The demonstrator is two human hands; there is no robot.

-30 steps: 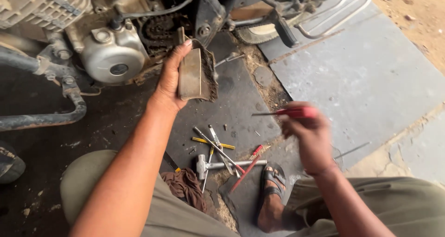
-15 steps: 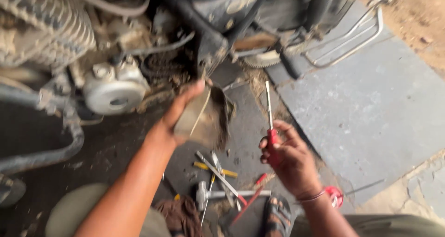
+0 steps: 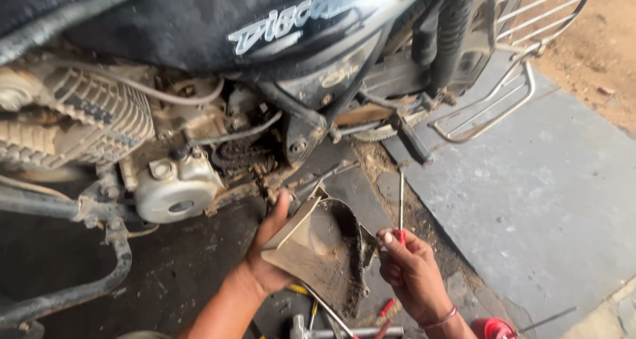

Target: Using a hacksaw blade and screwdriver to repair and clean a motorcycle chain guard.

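Cover (image 3: 318, 249) edge beside screwdriver (image 3: 401, 210)

The motorcycle's body panel (image 3: 199, 27) at the top of the frame is black with pale silver lettering. The engine (image 3: 79, 123) at the left is dull silver-grey smeared with brown dirt, and its round cover (image 3: 173, 194) is pale silver. The chain cover (image 3: 324, 249) at lower centre is tan outside, dark and greasy inside. The screwdriver (image 3: 401, 210) has a red handle and a silver shaft. The floor slabs (image 3: 530, 180) at the right are blue-grey; the ground (image 3: 596, 54) at upper right is sandy brown
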